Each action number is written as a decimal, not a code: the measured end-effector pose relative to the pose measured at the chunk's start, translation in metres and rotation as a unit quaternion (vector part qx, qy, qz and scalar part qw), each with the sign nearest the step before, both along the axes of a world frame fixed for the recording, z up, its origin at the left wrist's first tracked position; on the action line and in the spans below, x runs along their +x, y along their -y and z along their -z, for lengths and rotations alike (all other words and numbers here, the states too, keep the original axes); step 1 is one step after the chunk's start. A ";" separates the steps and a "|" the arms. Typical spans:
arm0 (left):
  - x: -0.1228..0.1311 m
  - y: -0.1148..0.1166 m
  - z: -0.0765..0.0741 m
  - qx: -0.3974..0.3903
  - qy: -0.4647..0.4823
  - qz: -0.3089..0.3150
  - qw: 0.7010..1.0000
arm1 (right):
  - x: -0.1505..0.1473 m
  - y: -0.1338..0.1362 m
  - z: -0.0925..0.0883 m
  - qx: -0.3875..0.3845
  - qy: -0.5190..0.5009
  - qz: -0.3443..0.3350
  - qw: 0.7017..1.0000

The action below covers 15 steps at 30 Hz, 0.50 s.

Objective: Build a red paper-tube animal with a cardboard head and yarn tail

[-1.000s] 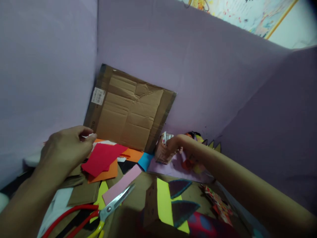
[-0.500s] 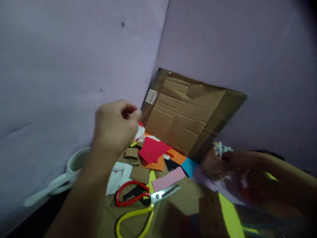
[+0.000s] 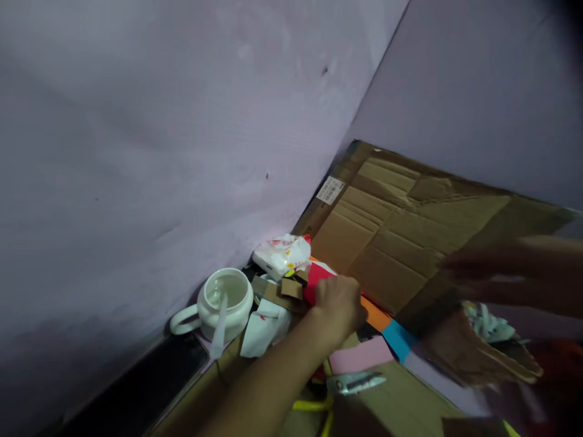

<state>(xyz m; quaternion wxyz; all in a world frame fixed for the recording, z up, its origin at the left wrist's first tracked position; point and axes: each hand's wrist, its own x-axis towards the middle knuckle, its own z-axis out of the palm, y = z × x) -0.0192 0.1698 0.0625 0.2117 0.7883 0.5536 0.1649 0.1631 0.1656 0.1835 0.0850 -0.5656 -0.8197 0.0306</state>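
Observation:
My left hand (image 3: 339,306) reaches down onto a heap of scraps by the wall. Its fingers are curled over a red sheet (image 3: 315,280) and small brown card pieces (image 3: 291,287); what they pinch is hidden. My right hand (image 3: 483,267) is smeared by motion at the right, hovering over a small brown card holder (image 3: 473,355) stuffed with crumpled paper (image 3: 487,321). Whether it grips anything does not show. Scissors (image 3: 353,382) with yellow handles lie just below my left forearm.
A large flattened cardboard sheet (image 3: 401,230) leans on the purple wall (image 3: 182,121). A white pot with a handle (image 3: 223,300) stands at the left. Near it lie a crumpled white wrapper (image 3: 282,255), white cloth (image 3: 264,328), and pink (image 3: 359,358), orange and blue paper.
The view has swung left, bringing the white pot into sight. My left hand dropped from in front of the wall onto the scrap heap. My right hand lifted off the card holder.

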 end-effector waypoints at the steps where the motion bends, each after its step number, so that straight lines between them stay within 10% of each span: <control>1: 0.003 0.002 0.003 0.003 0.006 0.013 1.000 | -0.016 -0.003 -0.005 -0.047 0.026 -0.025 0.998; 8: 0.017 0.002 0.016 0.003 0.035 0.044 0.998 | -0.163 -0.051 0.020 -0.056 0.211 -0.228 0.949; 15: 0.009 0.015 0.017 0.068 -0.006 0.103 0.992 | -0.199 -0.100 0.067 -0.028 0.238 -0.237 0.941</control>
